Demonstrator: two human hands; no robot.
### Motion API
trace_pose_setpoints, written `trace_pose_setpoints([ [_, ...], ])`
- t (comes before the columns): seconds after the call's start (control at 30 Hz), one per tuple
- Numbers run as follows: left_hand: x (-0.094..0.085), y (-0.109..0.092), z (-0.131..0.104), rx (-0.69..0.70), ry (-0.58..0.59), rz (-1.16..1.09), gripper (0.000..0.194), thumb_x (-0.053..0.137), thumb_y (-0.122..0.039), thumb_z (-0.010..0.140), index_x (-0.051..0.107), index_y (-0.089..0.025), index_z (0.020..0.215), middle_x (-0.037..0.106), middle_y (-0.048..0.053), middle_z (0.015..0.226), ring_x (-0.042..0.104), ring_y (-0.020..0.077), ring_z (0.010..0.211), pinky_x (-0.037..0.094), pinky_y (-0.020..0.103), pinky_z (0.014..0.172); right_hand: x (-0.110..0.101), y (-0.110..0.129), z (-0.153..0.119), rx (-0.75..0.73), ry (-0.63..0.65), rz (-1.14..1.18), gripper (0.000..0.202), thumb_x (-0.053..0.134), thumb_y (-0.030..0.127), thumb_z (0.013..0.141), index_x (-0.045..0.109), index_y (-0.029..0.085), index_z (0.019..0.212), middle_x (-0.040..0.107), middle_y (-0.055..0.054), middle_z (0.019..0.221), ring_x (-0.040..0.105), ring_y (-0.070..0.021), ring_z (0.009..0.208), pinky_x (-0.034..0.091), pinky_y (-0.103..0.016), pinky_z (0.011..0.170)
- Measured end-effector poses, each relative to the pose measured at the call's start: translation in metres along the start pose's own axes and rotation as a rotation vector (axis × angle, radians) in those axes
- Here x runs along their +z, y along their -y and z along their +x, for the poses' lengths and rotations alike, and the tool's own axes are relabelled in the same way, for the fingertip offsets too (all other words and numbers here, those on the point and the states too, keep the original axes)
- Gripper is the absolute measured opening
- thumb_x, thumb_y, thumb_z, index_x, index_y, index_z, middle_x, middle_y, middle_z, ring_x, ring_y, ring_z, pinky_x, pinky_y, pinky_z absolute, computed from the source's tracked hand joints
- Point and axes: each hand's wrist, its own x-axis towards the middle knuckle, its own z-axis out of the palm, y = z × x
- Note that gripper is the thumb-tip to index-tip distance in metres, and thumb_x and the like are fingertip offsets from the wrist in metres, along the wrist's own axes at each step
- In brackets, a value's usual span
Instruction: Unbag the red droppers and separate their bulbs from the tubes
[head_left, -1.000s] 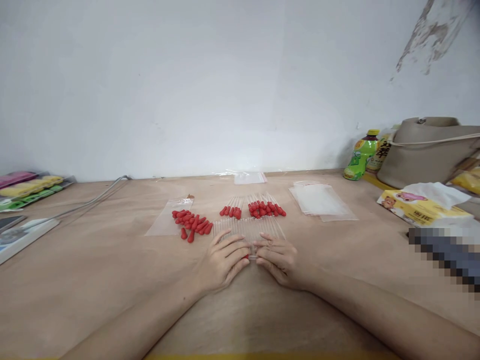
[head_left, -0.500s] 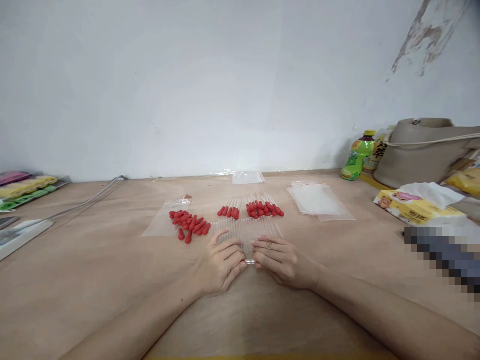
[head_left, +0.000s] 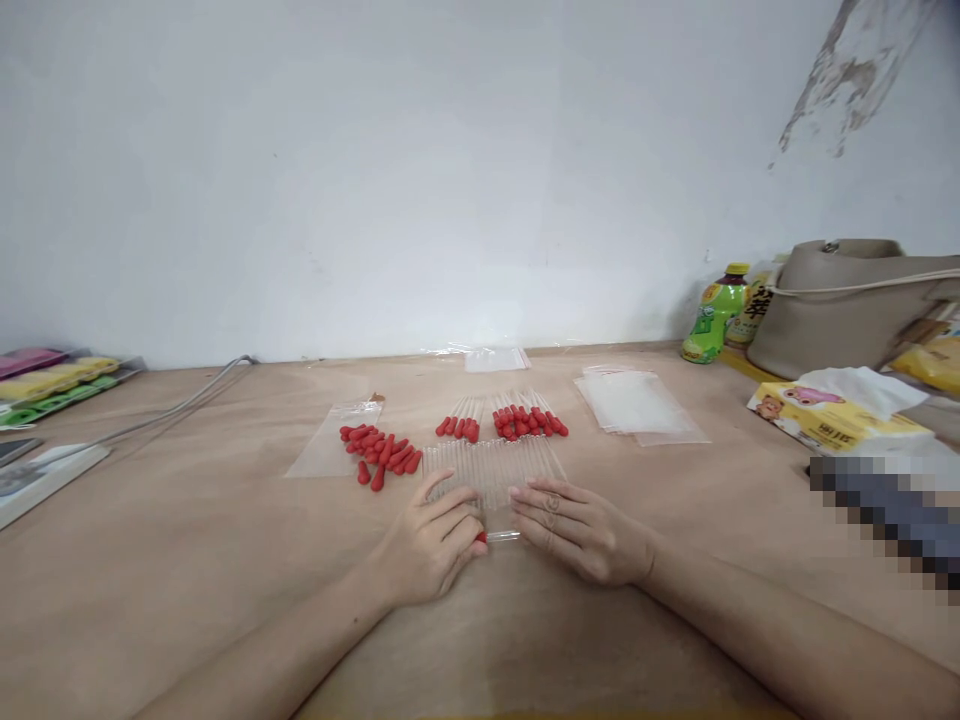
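- Red bulb (head_left: 481, 537) is pinched by the left hand (head_left: 439, 540), beside the tube (head_left: 504, 536).
- Right hand (head_left: 577, 530): grip cannot be told.
- Row of tubes (head_left: 487, 470) is laid between the near and far edges of the counter (head_left: 187, 540).

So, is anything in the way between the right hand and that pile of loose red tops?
Yes. Straight across from the right hand to the loose red tops, the row of clear tubes and the left hand are in between.

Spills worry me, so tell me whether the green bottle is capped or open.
Capped: a yellow cap sits on the neck of the green bottle, which stands near the wall.
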Motion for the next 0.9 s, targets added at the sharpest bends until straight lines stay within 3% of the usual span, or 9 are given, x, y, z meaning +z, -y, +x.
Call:
trace_pose_setpoints([
  [0.1,-0.01,0.018,-0.01,-0.142,-0.06,0.048,0.016,0.041,-0.02,0.085,0.056,-0.018,0.08,0.065,0.003,0.081,0.057,0.0174,0.087,0.037,0.036,0.087,-0.001,-0.009,-0.01,0.158,-0.073,0.004,0.026,0.04,0.01,0.086,0.056,0.01,0.107,0.064,-0.01,0.103,0.051,-0.0204,0.109,0.042,-0.04,0.093],
  [0.23,-0.04,0.058,-0.023,-0.683,-0.11,0.141,0.024,0.04,-0.032,0.084,0.06,-0.019,0.082,0.06,0.007,0.083,0.056,0.0195,0.08,0.043,0.031,0.071,0.004,-0.021,-0.019,0.563,-0.154,-0.07,0.018,0.049,0.02,0.084,0.063,0.018,0.095,0.063,-0.003,0.07,0.057,-0.0157,0.072,0.043,-0.032,0.07],
  [0.3,-0.057,0.076,-0.031,-0.921,-0.043,0.14,0.028,0.041,-0.038,0.079,0.062,-0.02,0.075,0.058,0.005,0.074,0.056,0.0211,0.073,0.043,0.031,0.064,0.006,-0.024,-0.02,0.726,-0.105,-0.106,0.02,0.047,0.023,0.084,0.065,0.019,0.092,0.059,-0.002,0.064,0.053,-0.0152,0.065,0.039,-0.03,0.065],
  [0.4,-0.073,0.092,-0.041,-1.165,0.224,-0.048,0.029,0.044,-0.04,0.071,0.056,-0.018,0.056,0.049,0.0,0.05,0.049,0.017,0.05,0.036,0.027,0.049,0.007,-0.027,-0.021,0.905,-0.058,-0.089,0.023,0.044,0.024,0.084,0.064,0.019,0.093,0.059,-0.002,0.066,0.053,-0.0145,0.064,0.035,-0.029,0.067],
  [0.47,-0.074,0.095,-0.046,-1.241,0.301,-0.221,0.031,0.047,-0.042,0.068,0.049,-0.018,0.05,0.042,-0.002,0.044,0.041,0.0123,0.042,0.031,0.024,0.045,0.008,-0.028,-0.023,0.991,-0.047,-0.072,0.023,0.043,0.024,0.082,0.064,0.018,0.09,0.059,-0.002,0.065,0.053,-0.0147,0.063,0.034,-0.028,0.067],
  [0.6,-0.061,0.096,-0.05,-1.339,0.173,-0.387,0.032,0.054,-0.046,0.062,0.059,-0.015,0.068,0.046,-0.004,0.046,0.042,0.0111,0.042,0.031,0.022,0.045,0.008,-0.028,-0.024,1.071,-0.015,-0.109,0.019,0.045,0.026,0.079,0.061,0.017,0.083,0.06,-0.002,0.064,0.055,-0.0158,0.062,0.033,-0.029,0.067],
  [0.7,-0.054,0.1,-0.053,-1.348,0.116,-0.319,0.036,0.058,-0.047,0.061,0.062,-0.015,0.077,0.056,-0.001,0.056,0.048,0.0125,0.047,0.036,0.023,0.049,0.008,-0.027,-0.023,1.091,0.009,-0.165,0.017,0.044,0.024,0.078,0.06,0.018,0.083,0.062,-0.001,0.067,0.057,-0.0164,0.066,0.032,-0.03,0.069],
  [0.9,-0.061,0.108,-0.057,-1.3,0.203,-0.069,0.044,0.039,-0.054,0.075,0.06,-0.016,0.067,0.056,0.002,0.051,0.054,0.018,0.054,0.035,0.025,0.051,0.01,-0.026,-0.019,1.083,0.03,-0.193,0.017,0.043,0.022,0.08,0.059,0.019,0.081,0.066,-0.003,0.073,0.059,-0.0162,0.069,0.031,-0.03,0.071],
])
